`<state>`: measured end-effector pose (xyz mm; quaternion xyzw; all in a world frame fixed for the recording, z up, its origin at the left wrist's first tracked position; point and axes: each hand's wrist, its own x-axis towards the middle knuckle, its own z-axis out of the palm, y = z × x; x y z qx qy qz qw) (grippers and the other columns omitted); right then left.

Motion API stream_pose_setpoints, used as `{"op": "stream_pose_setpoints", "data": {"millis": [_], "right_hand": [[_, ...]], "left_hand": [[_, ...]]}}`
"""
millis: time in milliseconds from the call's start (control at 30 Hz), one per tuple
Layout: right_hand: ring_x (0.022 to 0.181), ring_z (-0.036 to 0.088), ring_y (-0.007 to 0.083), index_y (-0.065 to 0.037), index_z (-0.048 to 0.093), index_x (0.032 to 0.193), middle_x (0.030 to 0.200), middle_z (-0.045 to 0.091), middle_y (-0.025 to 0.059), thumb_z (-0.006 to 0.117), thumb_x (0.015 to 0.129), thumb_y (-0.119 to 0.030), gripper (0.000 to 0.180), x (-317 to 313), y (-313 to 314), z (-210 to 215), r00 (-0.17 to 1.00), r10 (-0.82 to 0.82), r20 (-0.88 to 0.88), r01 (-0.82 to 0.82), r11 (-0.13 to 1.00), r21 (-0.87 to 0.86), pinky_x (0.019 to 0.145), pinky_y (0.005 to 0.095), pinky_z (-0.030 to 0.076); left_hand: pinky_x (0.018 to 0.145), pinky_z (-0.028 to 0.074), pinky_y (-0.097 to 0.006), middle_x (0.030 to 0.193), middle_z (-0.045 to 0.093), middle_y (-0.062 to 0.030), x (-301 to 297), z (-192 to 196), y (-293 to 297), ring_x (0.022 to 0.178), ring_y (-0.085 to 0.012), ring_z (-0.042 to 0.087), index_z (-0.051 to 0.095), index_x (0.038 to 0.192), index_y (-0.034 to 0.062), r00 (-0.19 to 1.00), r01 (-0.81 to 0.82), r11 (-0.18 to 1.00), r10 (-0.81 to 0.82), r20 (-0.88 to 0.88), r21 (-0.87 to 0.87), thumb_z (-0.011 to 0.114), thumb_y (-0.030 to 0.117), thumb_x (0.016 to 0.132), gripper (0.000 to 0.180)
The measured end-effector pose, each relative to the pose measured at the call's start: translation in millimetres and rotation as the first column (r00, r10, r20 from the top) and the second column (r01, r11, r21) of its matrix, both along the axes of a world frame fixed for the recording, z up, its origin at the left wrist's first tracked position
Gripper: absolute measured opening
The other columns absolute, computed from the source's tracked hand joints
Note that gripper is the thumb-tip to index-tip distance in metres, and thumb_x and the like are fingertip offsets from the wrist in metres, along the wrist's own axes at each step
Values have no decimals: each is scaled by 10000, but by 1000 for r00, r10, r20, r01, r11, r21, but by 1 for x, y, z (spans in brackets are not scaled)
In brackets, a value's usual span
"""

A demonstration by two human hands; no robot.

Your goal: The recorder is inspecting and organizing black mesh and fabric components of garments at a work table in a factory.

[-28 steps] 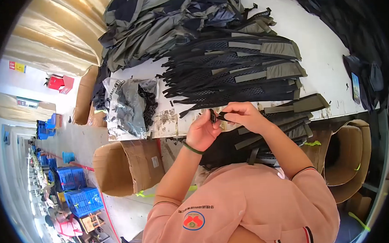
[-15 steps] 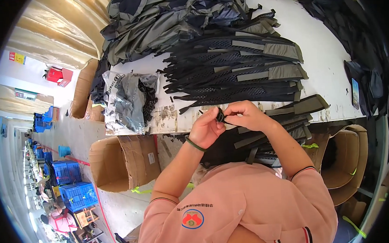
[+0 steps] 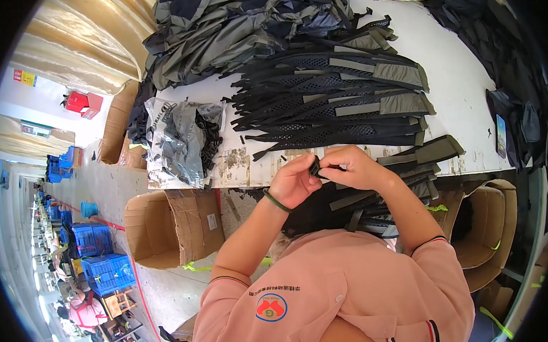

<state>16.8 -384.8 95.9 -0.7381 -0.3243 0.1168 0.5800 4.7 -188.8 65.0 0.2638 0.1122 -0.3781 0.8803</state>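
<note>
Buckle: a small black plastic buckle (image 3: 315,167), blocky in shape and partly hidden by fingertips; it sits pinched between both hands, just past the near edge of the white table (image 3: 466,95).
Left hand: the left hand (image 3: 294,181) has its fingers curled tight, thumb and forefinger closed on the buckle's left side; a thin green band circles the wrist.
Right hand: the right hand (image 3: 354,167) is folded down over the buckle's right side, its fingers pressed together on it and on a black strap (image 3: 337,167) that leads off to the right; how the strap joins the buckle cannot be told.
Strap pieces: directly beyond the buckle, on the table, lies a fanned stack of padded shoulder straps (image 3: 338,95), black mesh with flat olive-grey webbing panels; more of them hang off the table edge to the buckle's right.
Bag: to the buckle's left, on the table, a crinkled clear plastic bag (image 3: 178,138) holds dark parts.
Fabric heap: far beyond the buckle, grey and dark cloth panels (image 3: 231,26) lie piled.
Box: below and left of the buckle, an open brown cardboard box (image 3: 166,230) stands on the floor.
Shirt: the person wears a salmon-pink polo shirt (image 3: 346,290).
</note>
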Motion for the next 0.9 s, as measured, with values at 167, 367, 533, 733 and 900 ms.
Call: {"op": "stream_pose_setpoints", "data": {"millis": [167,367,533,733,900], "right_hand": [[645,523,273,-26,579,776,686,544,92,612,789,-67,54,-8,5,8,966,-105,234,121,991,-54,631,348,401],[664,549,261,-18,582,802,711,567,90,611,796,-38,37,-23,20,5,868,-389,309,399,916,32,647,334,414],[679,578,197,2,593,879,750,609,75,636,791,-13,99,-21,11,-3,951,-278,-136,291,953,89,623,308,445],[682,555,123,-40,631,856,729,600,45,676,761,5,114,-19,14,5,925,-279,-256,323,935,148,606,277,434],[698,551,128,-56,641,862,768,602,41,672,758,14,129,-11,13,2,835,-326,443,342,939,45,622,274,432]], "left_hand": [[583,382,-254,801,578,-13,2,-3,2,618,-111,465,597,908,107,998,46,999,-45,44,-23,543,234,925,140],[605,380,-262,812,574,-16,-1,-2,-2,625,-114,461,603,926,110,1000,3,997,-2,19,-81,551,246,923,145],[594,381,-262,834,586,-24,-3,2,-1,619,-113,455,605,924,112,1000,3,998,-2,11,-60,548,238,924,138],[524,396,-247,692,563,-18,-3,7,-7,547,-103,515,512,822,118,995,-73,977,58,78,201,539,245,935,172],[484,446,-231,726,566,-24,-1,14,-12,592,-93,574,486,863,89,930,-223,910,92,355,349,569,196,924,149]]}}
